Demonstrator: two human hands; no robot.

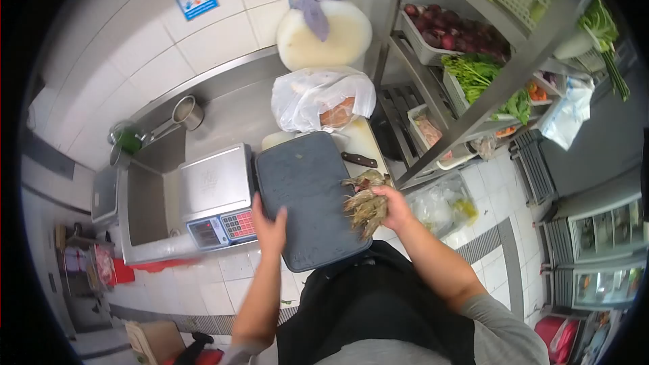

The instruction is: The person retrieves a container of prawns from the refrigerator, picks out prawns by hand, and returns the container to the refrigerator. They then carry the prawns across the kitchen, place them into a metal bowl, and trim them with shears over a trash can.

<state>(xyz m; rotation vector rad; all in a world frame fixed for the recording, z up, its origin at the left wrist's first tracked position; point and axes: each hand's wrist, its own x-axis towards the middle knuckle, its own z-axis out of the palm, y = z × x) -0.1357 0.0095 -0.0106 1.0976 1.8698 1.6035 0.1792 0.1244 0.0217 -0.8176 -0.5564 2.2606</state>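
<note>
Right hand (393, 208) is closed around a clump of shrimp (367, 206), or at least they look like shrimp, brownish with thin whiskery bits, and it's sitting over the right side of a dark grey tray (307, 189). Left hand (272, 224) is over at the tray's left rim, thumb apart from the fingers; can't tell if it's actually gripping or just touching. Just to the left of that hand is a digital scale (215, 186) with a red-and-white keypad, and further left of it a steel sink (143, 206). A knife (358, 160) with a dark handle lies just ahead of the right hand, and beyond both hands there's a crumpled white plastic bag (307, 94) on the metal desk (236, 105). Off to the right of the right hand stands a metal rack (466, 122) with red onions (453, 30) and leafy greens (470, 78) in baskets.
</note>
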